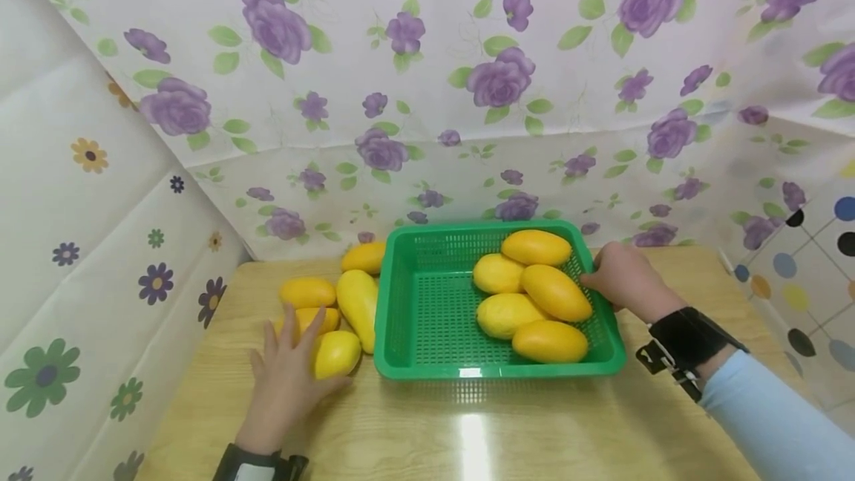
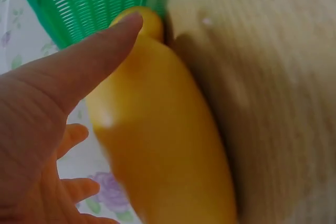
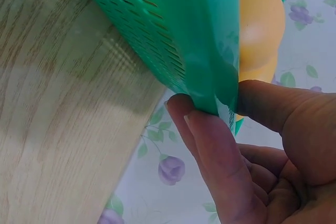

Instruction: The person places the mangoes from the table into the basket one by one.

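Observation:
A green plastic basket [image 1: 441,371] sits on the table with several yellow mangoes [image 1: 557,293] piled in its right half. My right hand [image 1: 631,282] pinches the basket's right rim, thumb inside and fingers outside, as the right wrist view shows at the basket wall [image 3: 207,40]. Left of the basket lie several more mangoes [image 1: 357,303]. Over the nearest of these, my left hand [image 1: 283,381] hovers with fingers spread. In the left wrist view its thumb [image 2: 100,51] lies across a mango [image 2: 163,145]; whether it touches is unclear.
The wooden table [image 1: 427,429] extends in front of the basket. A flowered cloth [image 1: 427,95] hangs right behind it, and another patterned sheet [image 1: 120,243] borders the left side. A dotted sheet [image 1: 801,280] stands at the right.

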The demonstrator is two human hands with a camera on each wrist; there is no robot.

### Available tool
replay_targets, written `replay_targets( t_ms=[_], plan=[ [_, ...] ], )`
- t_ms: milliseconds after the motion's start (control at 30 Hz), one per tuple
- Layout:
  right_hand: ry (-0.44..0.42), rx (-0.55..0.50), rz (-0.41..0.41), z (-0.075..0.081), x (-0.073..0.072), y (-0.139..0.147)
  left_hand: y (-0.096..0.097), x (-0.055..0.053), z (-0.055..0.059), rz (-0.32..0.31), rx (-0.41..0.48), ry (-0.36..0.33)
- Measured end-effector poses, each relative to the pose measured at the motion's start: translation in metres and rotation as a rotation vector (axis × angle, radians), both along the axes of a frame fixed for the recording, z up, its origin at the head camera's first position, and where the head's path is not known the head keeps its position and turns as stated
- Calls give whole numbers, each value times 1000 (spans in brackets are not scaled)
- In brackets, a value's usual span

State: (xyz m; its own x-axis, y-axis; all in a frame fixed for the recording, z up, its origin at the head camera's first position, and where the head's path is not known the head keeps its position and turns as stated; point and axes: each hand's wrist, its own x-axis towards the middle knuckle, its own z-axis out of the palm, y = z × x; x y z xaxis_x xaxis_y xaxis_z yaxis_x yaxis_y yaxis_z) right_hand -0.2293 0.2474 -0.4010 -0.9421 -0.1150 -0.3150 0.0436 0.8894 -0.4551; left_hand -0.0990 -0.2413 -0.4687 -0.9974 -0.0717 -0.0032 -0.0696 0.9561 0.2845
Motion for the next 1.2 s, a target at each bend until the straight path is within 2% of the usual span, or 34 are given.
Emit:
replay_targets(
  t_ms=[200,367,633,867,1000,1200],
  plan=[
    [8,8,2,1,0,-1,3,3,-9,1,44,-51],
    [12,2,2,-1,0,-1,5,4,-11,-2,28,-97],
    [22,-2,7,-4,-1,1,10,9,-10,-26,0,-152],
    [37,6,14,-3,-1,0,14,14,-4,-45,-16,-189],
    [42,17,19,-3,-1,0,16,16,-2,-33,-9,-190],
    [50,8,6,-2,-2,1,17,16,2,28,11,-135]
  ],
)
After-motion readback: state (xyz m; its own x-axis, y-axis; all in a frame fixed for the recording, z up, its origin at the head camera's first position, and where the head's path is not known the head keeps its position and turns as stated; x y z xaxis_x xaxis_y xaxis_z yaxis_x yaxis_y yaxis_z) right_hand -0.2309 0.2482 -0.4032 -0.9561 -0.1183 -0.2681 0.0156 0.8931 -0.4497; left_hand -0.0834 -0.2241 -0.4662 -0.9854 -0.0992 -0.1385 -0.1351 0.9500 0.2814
